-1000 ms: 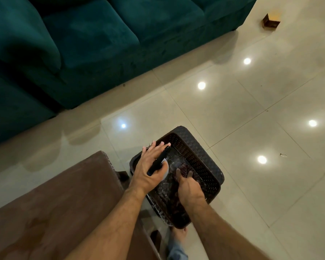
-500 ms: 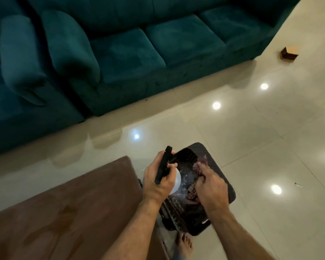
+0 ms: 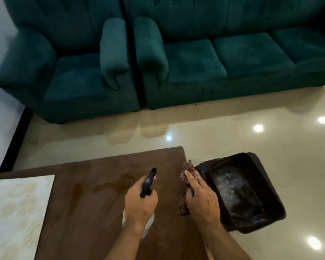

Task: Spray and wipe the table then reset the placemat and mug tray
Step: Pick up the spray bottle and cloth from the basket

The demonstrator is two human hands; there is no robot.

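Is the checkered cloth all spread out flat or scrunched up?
Scrunched up. The checkered cloth is bunched in the right hand, its ends sticking out above and below the fingers.

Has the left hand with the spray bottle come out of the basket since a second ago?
Yes. The left hand holding the spray bottle has moved from the basket to above the table.

Spray bottle [image 3: 147, 225] body mostly hidden under left hand [image 3: 140, 202].
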